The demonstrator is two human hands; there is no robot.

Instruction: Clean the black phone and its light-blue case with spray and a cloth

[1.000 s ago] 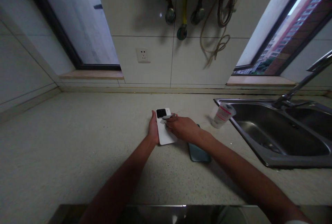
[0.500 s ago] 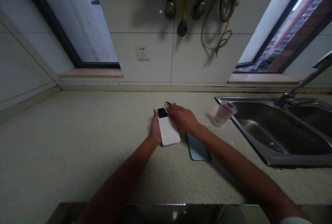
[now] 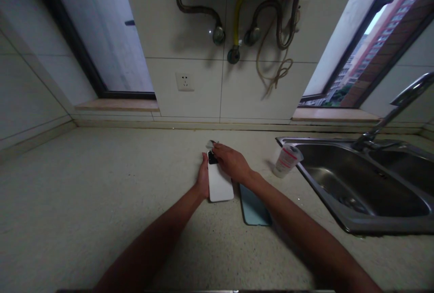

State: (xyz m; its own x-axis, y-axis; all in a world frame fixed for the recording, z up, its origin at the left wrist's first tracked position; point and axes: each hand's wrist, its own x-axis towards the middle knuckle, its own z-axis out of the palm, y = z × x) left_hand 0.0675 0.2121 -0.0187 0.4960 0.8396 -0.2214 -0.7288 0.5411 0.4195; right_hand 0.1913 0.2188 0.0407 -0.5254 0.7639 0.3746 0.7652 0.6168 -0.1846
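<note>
A white phone lies back up on the speckled countertop, its dark camera block at the far end. My left hand grips its left edge. My right hand rests over the phone's far end, fingers pinched on a small pale wipe at the camera block. A light blue phone or case lies flat just right of the white phone, partly under my right forearm.
A small plastic cup with a red label lies tilted beside the steel sink. A faucet stands at the right. Hoses and a wall socket are on the tiled wall behind.
My right hand slid from the middle of the white phone to its far end with the wipe. The view shifted slightly; the left hand kept its hold.
</note>
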